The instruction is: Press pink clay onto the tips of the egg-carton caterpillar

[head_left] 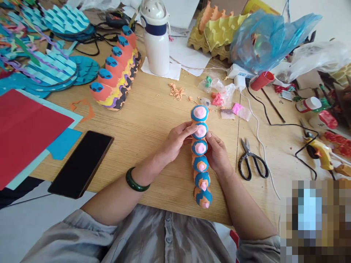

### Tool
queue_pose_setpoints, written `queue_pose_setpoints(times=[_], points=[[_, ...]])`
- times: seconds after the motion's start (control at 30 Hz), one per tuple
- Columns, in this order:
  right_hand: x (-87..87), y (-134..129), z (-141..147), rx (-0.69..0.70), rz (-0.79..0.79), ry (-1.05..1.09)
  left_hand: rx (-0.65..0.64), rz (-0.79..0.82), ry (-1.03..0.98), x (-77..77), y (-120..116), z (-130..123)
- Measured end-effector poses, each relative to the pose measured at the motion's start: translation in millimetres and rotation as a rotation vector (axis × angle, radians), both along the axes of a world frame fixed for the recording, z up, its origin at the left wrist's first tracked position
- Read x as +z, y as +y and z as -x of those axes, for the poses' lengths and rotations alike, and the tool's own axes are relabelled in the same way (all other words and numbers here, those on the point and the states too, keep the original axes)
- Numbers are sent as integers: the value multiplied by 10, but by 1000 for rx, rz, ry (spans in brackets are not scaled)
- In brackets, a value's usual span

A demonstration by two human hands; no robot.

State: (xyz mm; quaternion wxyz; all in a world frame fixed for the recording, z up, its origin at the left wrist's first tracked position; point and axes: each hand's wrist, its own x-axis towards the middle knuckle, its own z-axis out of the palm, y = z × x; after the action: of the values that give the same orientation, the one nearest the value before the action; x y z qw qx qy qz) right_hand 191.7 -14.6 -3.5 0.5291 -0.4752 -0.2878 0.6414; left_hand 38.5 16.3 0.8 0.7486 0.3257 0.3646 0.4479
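Between my hands is a strip of egg-carton cups (199, 147), orange underneath with blue and pink clay on each rounded top. The pink covers more of the far cups, while orange shows through on the near ones. My left hand (175, 140) grips the strip from the left, its thumb resting on the second cup from the far end. From the right, my right hand (218, 151) holds the strip's side near the second and third cups, fingers partly hidden behind it. A dark green bangle (138, 179) circles my left wrist.
Black-handled scissors (251, 160) lie right of my right hand; a phone (81, 163) lies at left. Farther back are a decorated egg-carton piece (116, 69), a white bottle (156, 40) and orange scraps (177, 91). A white cable (260, 135) and glue gun (319, 150) occupy the right.
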Motion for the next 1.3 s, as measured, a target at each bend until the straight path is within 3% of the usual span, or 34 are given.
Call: queue_pose_setpoints(times=[0.3,0.5,0.73,0.93,1.3], points=[[38,17,-5,-45,77,-34,-61,-5,-2,-12,5,19],[61,-3,-1,-50,85,-25,-11,-42,34,-39,-5,-14],[76,-17,48,-58,43,-38,36,-87,137,-19,-20,-5],[78,-48,29,-77,50,-157,-49,-39,60,37,-12,22],[20,-67,35,-50,-44,-166,-4,20,100,74,-26,27]])
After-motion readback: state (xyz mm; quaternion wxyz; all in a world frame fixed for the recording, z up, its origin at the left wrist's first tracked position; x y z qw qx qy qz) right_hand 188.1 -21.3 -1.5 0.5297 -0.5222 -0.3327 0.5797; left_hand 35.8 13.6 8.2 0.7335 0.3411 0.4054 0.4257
